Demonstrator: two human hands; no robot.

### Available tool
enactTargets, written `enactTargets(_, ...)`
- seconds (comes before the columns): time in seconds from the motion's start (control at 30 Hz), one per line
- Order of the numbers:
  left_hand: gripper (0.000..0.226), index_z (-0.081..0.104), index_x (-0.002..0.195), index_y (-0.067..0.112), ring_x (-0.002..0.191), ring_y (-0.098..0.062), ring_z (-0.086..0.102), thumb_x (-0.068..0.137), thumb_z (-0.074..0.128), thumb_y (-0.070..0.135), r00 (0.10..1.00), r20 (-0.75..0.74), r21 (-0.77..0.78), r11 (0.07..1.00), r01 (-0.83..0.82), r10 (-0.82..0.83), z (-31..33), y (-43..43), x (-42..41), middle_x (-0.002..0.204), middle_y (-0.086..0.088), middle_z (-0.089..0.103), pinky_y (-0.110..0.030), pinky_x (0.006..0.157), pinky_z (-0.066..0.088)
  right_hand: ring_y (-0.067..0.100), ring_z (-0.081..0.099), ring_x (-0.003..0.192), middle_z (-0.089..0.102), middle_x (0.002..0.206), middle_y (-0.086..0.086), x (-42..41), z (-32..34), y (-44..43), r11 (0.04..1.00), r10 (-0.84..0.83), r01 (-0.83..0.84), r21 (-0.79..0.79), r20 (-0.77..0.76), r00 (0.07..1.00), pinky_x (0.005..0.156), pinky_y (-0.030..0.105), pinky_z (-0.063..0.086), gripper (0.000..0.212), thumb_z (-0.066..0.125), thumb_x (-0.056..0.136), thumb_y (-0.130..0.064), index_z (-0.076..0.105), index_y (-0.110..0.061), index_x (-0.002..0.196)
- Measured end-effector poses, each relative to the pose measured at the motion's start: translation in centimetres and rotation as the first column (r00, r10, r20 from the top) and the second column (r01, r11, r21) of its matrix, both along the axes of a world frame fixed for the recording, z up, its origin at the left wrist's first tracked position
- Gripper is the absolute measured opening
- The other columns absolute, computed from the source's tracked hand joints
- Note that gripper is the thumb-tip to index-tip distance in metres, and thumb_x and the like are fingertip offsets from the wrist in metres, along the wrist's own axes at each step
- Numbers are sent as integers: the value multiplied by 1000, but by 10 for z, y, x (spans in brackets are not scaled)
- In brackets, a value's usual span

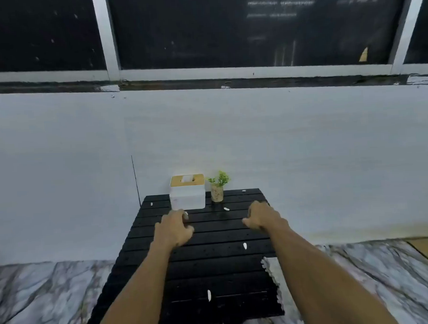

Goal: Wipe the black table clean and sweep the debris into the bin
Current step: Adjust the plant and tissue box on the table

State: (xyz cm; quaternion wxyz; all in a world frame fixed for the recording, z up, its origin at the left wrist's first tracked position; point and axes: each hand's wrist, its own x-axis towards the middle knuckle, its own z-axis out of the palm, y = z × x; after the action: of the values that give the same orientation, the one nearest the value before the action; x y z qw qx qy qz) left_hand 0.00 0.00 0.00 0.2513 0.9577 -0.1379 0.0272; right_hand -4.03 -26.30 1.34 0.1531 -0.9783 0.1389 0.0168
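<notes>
Debris (244, 245) dots slatted black table (214, 273) white; grips of left hand (173, 228), right hand (261, 217) slack, empty

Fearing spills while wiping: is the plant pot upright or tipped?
Upright: the plant pot stands on its base on the black table.

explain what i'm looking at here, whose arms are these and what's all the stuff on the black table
No machine here: a person wears one camera on the head, looking forward and down, so both arms are theirs. The left hand and right hand reach over a black slatted table. The right holds nothing; a white scrap sits at the left fingertips, pinched or not I cannot tell. At the far edge stand a tissue box and a small potted plant. More white scraps lie on the slats, and a pale cloth lies at the right edge.
</notes>
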Motion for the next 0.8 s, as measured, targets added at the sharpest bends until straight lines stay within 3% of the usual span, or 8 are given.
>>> enactTargets(0.13,39,52,122,26,119,-24,47,86,59,40,995,-53,24,997,-78,79,-54,-4,16,129,1,51,-44,99,37,33,62,102,62,115,12,19,-39,-9,996,-89,89,13,27,996,86,40,52,30,58,92,-37,59,-12,108)
enactTargets(0.27,41,51,125,27,123,-20,44,89,53,46,998,19,29,998,-53,52,-97,-26,51,131,5,50,-38,102,34,32,56,112,63,115,8,69,-69,-10,995,-97,92,42,128,987,88,42,51,27,55,94,-36,60,-14,107)
enactTargets(0.43,56,47,135,23,135,-20,37,89,45,55,995,104,74,997,-7,-1,-130,-58,110,140,3,47,-37,112,30,35,47,125,52,136,10,143,-102,-12,997,-75,71,29,183,980,97,48,46,53,54,95,-46,46,-17,139)
enactTargets(0.6,73,44,140,21,140,-23,31,84,22,63,988,148,67,997,30,-40,-149,-79,156,147,-1,42,-37,116,23,38,42,132,48,144,15,212,-118,-7,988,-116,88,125,236,965,104,49,42,75,61,89,-52,35,-14,148)
enactTargets(0.8,62,53,134,19,138,-26,36,91,30,57,971,230,56,997,46,-58,-160,-88,168,144,-4,47,-39,114,27,38,45,130,52,138,17,275,-130,4,938,-265,160,309,340,902,104,49,42,91,71,80,-56,31,-12,149)
